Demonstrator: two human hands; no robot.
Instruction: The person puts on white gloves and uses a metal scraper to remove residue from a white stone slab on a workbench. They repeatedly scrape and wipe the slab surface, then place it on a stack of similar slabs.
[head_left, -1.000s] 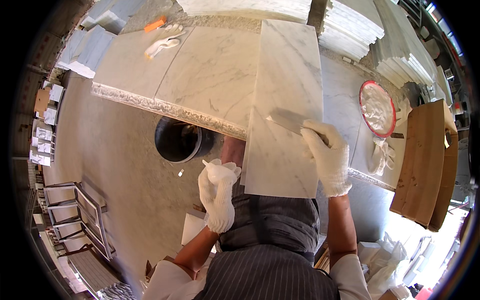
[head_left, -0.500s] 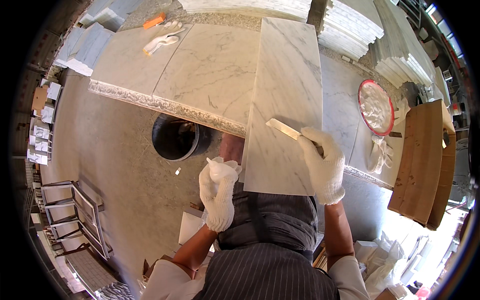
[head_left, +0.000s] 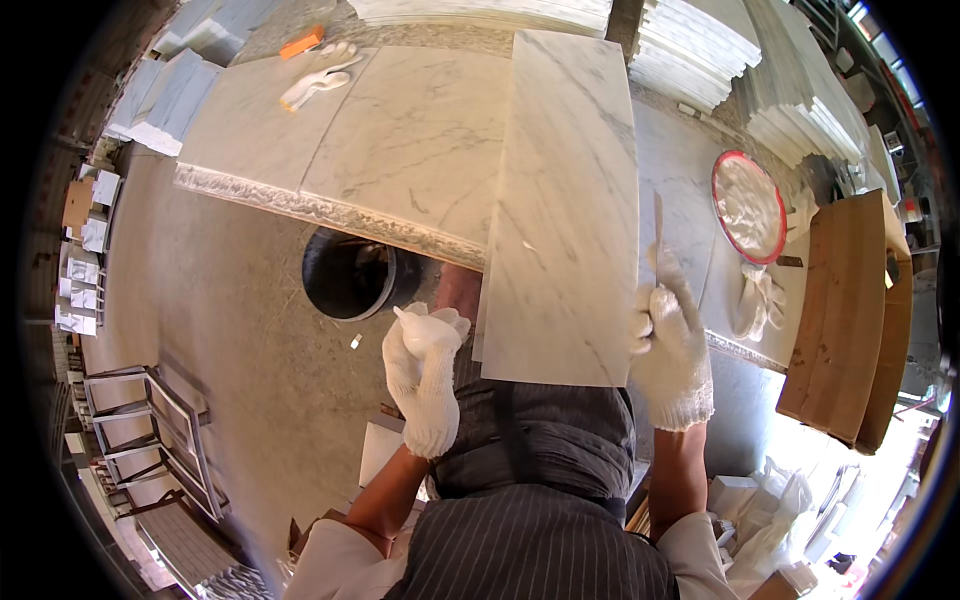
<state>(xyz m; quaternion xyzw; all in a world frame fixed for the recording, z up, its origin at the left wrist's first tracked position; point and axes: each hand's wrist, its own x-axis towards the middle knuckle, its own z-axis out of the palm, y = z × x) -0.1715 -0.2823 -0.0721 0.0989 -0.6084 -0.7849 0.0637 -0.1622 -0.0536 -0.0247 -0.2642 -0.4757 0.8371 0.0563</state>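
A long white marble slab (head_left: 565, 180) with grey veins lies across the worktop, its near end reaching toward my body. My right hand (head_left: 675, 350), in a white knit glove, is closed round a flat scraper (head_left: 658, 222) beside the slab's right edge. The scraper's blade points away from me, seen nearly edge-on; its handle is hidden in the glove. Left of the slab, my gloved left hand (head_left: 425, 390) is closed on a smooth white lump (head_left: 424, 330) with a pointed tip, its exact kind unclear. A small white dab (head_left: 529, 245) sits on the slab.
More marble slabs (head_left: 420, 130) form the worktop. A red-rimmed basin (head_left: 717, 190) of white material stands at right, near a loose glove (head_left: 760, 302) and a cardboard box (head_left: 835, 320). Another glove (head_left: 315, 85) lies far left. Below the worktop is a black bucket (head_left: 318, 285).
My right hand has moved right and slightly nearer, off the slab's top, and the scraper has turned from flat to edge-on. My left hand has shifted slightly left, still holding the white lump.
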